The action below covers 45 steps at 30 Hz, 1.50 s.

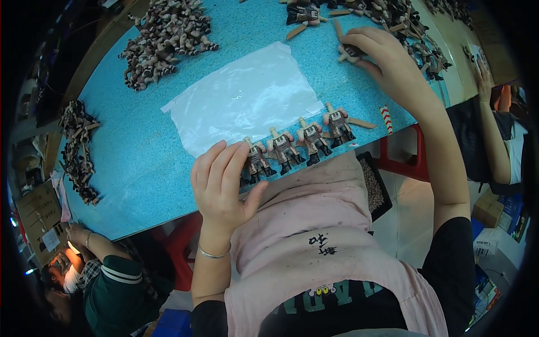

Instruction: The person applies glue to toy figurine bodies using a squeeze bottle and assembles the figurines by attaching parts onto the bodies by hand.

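Along the near table edge stands a row of several small headless toy figures (pixel 313 141) with brown bodies and black boots. My left hand (pixel 220 182) lies at the left end of this row, its fingers stretched out and its thumb apart, against the leftmost figure (pixel 258 159). Whatever is under the palm is hidden. Farther off to the right, my right hand (pixel 384 59) pinches another toy figure (pixel 351 53) between thumb and fingers, with a flat tan strip (pixel 338 29) sticking up from it.
A white plastic sheet (pixel 238 95) covers the middle of the blue table (pixel 135 163). Piles of figure parts (pixel 168 42) lie far left, a dark pile (pixel 78 151) at the left edge, more figures (pixel 424 42) far right. Co-workers sit left (pixel 123 286) and right (pixel 497 135).
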Motion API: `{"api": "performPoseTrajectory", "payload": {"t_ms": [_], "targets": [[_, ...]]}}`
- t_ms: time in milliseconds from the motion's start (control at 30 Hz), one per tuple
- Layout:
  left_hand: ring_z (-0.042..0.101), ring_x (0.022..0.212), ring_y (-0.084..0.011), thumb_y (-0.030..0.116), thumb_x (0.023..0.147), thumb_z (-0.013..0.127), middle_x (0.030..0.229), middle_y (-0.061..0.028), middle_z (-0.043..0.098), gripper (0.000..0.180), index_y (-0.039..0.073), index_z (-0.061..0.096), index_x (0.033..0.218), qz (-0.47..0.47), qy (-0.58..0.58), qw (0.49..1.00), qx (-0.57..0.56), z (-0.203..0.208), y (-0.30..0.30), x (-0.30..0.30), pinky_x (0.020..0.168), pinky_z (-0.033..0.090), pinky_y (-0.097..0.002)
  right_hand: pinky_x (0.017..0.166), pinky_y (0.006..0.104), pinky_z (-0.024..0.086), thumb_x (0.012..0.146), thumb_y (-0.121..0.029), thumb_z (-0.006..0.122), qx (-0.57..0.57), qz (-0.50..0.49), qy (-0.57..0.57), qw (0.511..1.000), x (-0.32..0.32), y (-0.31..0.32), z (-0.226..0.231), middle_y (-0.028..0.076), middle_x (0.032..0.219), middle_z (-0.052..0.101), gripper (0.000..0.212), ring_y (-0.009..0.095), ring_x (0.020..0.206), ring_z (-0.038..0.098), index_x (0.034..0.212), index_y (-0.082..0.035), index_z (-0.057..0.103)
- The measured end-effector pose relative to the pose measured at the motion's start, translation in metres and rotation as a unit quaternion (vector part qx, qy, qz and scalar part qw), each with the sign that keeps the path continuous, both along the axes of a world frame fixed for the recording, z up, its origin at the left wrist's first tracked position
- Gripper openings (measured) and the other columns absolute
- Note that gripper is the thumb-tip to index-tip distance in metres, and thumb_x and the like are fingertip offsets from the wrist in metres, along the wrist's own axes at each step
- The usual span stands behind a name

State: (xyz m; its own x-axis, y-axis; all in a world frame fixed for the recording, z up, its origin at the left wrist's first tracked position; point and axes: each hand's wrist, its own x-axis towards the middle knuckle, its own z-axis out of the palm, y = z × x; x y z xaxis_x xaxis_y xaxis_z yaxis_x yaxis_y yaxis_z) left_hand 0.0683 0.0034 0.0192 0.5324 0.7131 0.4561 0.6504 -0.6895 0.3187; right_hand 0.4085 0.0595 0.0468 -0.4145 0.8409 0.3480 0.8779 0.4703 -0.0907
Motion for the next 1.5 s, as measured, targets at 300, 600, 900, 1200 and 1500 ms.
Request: {"api": "performPoseTrajectory", "payload": {"t_ms": [300,600,900,1200,1500], "targets": [[0.055,0.109,-0.0275,0.036,0.075,0.070,0.113,-0.0070,0.062,0.052,0.005,0.062,0.117,-0.002,0.004,1.000,0.001,0.000,0.000,-0.001,0.091,0.040,-0.0397,0.088,0.0384,0.045,0.080,-0.016,0.070,-0.169,-0.090,0.096,0.977,-0.016,-0.026,0.024,0.012,0.107,0.058,0.037,0.030,0.098,0.058,0.113,-0.007,0.058],[0.055,0.109,-0.0274,0.038,0.077,0.069,0.113,-0.0070,0.062,0.052,0.005,0.062,0.117,-0.003,0.000,1.000,0.005,-0.002,-0.003,-0.001,0.091,0.040,-0.0395,0.102,0.0392,0.042,0.073,0.004,0.066,-0.202,0.011,0.159,0.966,-0.007,-0.027,0.009,0.011,0.130,0.051,0.053,0.030,0.123,0.049,0.123,-0.010,0.055],[0.055,0.109,-0.0277,0.037,0.076,0.069,0.113,-0.0070,0.062,0.052,0.005,0.061,0.117,0.000,0.001,1.000,0.003,0.000,0.000,-0.002,0.091,0.040,-0.0396,0.098,0.0407,0.044,0.065,0.005,0.069,-0.257,0.078,0.225,0.937,-0.006,-0.055,0.035,0.011,0.125,0.055,0.058,0.031,0.118,0.052,0.120,-0.007,0.056],[0.053,0.110,-0.0301,0.038,0.073,0.072,0.117,-0.0093,0.059,0.057,0.005,0.060,0.118,-0.025,-0.015,0.999,-0.033,0.011,0.003,0.004,0.091,0.039,-0.0414,0.097,0.0427,0.038,0.069,-0.023,0.076,-0.231,0.043,0.177,0.956,-0.021,-0.070,0.022,0.013,0.128,0.048,0.063,0.034,0.119,0.046,0.125,-0.009,0.052],[0.052,0.100,-0.0292,0.041,0.070,0.071,0.118,-0.0119,0.052,0.067,0.008,0.054,0.126,-0.058,0.057,0.994,-0.074,0.021,0.008,0.040,0.084,0.040,-0.0406,0.084,0.0423,0.041,0.067,-0.040,0.070,-0.105,0.125,0.076,0.984,-0.059,-0.060,-0.007,0.013,0.113,0.054,0.061,0.032,0.098,0.053,0.119,-0.009,0.059]]}}
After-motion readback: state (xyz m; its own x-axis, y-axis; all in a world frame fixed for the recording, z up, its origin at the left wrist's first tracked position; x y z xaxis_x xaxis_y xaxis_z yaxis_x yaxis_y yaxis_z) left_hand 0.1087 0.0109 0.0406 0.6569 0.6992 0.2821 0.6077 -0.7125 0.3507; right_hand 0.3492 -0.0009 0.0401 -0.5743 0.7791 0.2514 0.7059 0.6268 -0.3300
